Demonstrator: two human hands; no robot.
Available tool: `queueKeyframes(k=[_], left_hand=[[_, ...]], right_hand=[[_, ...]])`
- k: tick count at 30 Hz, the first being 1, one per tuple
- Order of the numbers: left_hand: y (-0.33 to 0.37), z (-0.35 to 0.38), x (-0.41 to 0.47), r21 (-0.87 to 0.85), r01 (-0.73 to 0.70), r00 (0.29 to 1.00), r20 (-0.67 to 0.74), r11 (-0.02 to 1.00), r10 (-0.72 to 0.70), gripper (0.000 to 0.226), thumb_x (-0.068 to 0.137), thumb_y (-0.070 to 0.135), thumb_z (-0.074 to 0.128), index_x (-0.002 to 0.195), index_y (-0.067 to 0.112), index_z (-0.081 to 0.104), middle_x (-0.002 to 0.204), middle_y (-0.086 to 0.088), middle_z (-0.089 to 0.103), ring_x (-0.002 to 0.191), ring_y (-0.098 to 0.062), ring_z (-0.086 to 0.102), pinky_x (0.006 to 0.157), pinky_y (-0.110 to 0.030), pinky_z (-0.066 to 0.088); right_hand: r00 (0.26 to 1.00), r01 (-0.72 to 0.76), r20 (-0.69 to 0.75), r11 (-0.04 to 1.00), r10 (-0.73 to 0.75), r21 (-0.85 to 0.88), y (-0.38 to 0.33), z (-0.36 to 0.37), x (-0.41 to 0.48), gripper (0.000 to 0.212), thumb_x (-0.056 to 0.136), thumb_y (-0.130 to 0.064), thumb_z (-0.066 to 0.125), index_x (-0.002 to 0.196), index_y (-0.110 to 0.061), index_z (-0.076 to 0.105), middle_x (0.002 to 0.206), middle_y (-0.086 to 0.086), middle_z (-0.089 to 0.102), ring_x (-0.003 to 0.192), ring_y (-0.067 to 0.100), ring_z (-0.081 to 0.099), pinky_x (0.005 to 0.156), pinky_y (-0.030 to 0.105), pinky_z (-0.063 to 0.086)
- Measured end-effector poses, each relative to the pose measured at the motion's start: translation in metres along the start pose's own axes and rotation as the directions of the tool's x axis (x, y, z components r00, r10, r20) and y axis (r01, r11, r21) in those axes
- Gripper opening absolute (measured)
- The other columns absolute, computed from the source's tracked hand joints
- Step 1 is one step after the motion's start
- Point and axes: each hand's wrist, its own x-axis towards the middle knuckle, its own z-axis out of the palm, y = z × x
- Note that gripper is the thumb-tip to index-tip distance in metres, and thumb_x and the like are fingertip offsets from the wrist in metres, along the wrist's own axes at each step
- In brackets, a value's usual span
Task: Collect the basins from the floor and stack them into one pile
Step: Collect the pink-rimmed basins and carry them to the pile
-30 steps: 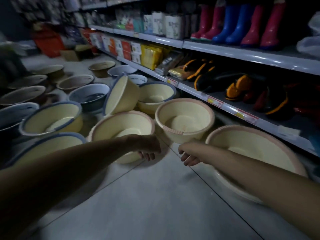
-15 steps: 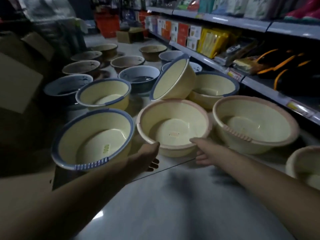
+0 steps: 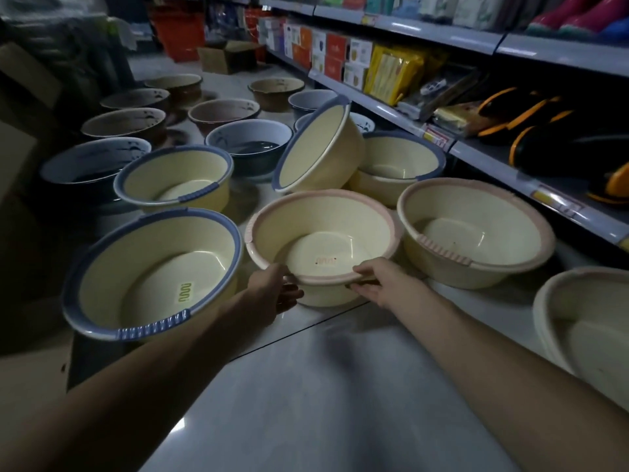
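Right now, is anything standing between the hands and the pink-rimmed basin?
Nothing visible does. The left hand and right hand both hold the near rim of the pink-rimmed basin. The blue-rimmed basin sits beside it on the left, not in between.

Dim overall, soft glare on the glossy floor (image 3: 306, 403), left side sunk in shadow, wide-angle bending at edges, far basins (image 3: 275, 97) perhaps slightly blurred.

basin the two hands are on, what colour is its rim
Pale pink rim on a cream basin, seen in the head view.
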Motion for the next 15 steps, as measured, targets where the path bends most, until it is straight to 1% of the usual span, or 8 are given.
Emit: queueKeyframes(k=[1,2,3,4,5,9,13,15], left_hand=[[0.000,-0.002,-0.006,0.005,0.008,1.000,0.010,1.000,-0.008,0.033,0.096,0.015,0.052,0.124,-0.001,0.061,0.109,-0.019,0.073,0.077,-0.024,0.072,0.064,-0.031,0.054],[-0.002,-0.003,-0.013,0.013,0.015,1.000,0.025,1.000,-0.015,0.032,0.097,0.017,0.054,0.122,0.000,0.063,0.111,-0.018,0.074,0.079,-0.024,0.073,0.065,-0.032,0.055],[-0.004,-0.004,-0.021,0.020,0.020,0.999,0.043,1.000,-0.021,0.031,0.097,0.019,0.056,0.121,0.001,0.064,0.111,-0.018,0.075,0.080,-0.024,0.075,0.064,-0.032,0.056],[-0.006,-0.003,-0.028,0.030,0.020,0.998,0.057,0.999,-0.022,0.031,0.097,0.022,0.059,0.120,0.001,0.065,0.108,-0.018,0.076,0.081,-0.023,0.076,0.063,-0.032,0.057],[-0.008,-0.002,-0.036,0.037,0.011,0.998,0.066,0.999,-0.013,0.032,0.097,0.024,0.061,0.119,0.001,0.065,0.106,-0.017,0.077,0.082,-0.024,0.077,0.063,-0.032,0.057],[-0.002,0.010,-0.064,0.037,-0.046,0.997,0.070,0.998,0.043,0.035,0.096,0.028,0.066,0.119,0.001,0.065,0.105,-0.018,0.077,0.089,-0.027,0.078,0.067,-0.036,0.059],[0.026,0.037,-0.103,0.094,-0.081,0.994,0.076,0.992,0.074,0.033,0.098,0.030,0.065,0.114,0.001,0.060,0.110,-0.020,0.073,0.090,-0.029,0.075,0.066,-0.037,0.059],[0.045,0.054,-0.125,0.092,-0.106,0.993,0.052,0.990,0.101,0.026,0.100,0.026,0.062,0.110,0.004,0.052,0.109,-0.022,0.070,0.092,-0.031,0.073,0.073,-0.040,0.060]], right_hand=[[1.000,0.009,-0.006,1.000,-0.009,-0.004,-0.004,-0.003,-0.006,0.008,0.093,0.011,0.055,0.095,0.004,0.055,0.092,0.018,0.061,0.118,0.040,0.060,0.071,0.038,0.061],[0.999,0.025,-0.022,1.000,-0.025,-0.009,-0.007,-0.007,-0.013,0.011,0.091,0.011,0.056,0.098,0.003,0.056,0.092,0.018,0.062,0.111,0.038,0.063,0.061,0.036,0.062],[0.998,0.047,-0.045,0.999,-0.047,-0.013,-0.010,-0.011,-0.018,0.019,0.088,0.011,0.057,0.105,0.003,0.057,0.092,0.018,0.063,0.102,0.035,0.067,0.053,0.033,0.062],[0.996,0.065,-0.063,0.998,-0.066,-0.017,-0.012,-0.016,-0.024,0.028,0.085,0.011,0.058,0.112,0.002,0.057,0.093,0.017,0.065,0.093,0.032,0.068,0.048,0.032,0.060],[0.994,0.085,-0.074,0.996,-0.086,-0.022,-0.015,-0.020,-0.031,0.034,0.082,0.011,0.058,0.115,0.001,0.057,0.093,0.016,0.065,0.088,0.029,0.068,0.046,0.030,0.059],[0.975,0.175,-0.128,0.982,-0.182,-0.066,-0.041,-0.038,-0.063,0.039,0.075,0.007,0.063,0.114,0.001,0.062,0.088,0.013,0.067,0.079,0.023,0.069,0.050,0.030,0.059],[0.931,0.293,-0.201,0.952,-0.305,-0.085,-0.086,-0.066,-0.104,0.028,0.073,0.007,0.064,0.101,0.003,0.063,0.087,0.015,0.067,0.077,0.025,0.067,0.058,0.034,0.061],[0.909,0.339,-0.230,0.938,-0.347,-0.078,-0.104,-0.088,-0.122,0.023,0.070,0.006,0.063,0.093,0.004,0.065,0.085,0.017,0.069,0.078,0.028,0.068,0.067,0.041,0.064]])
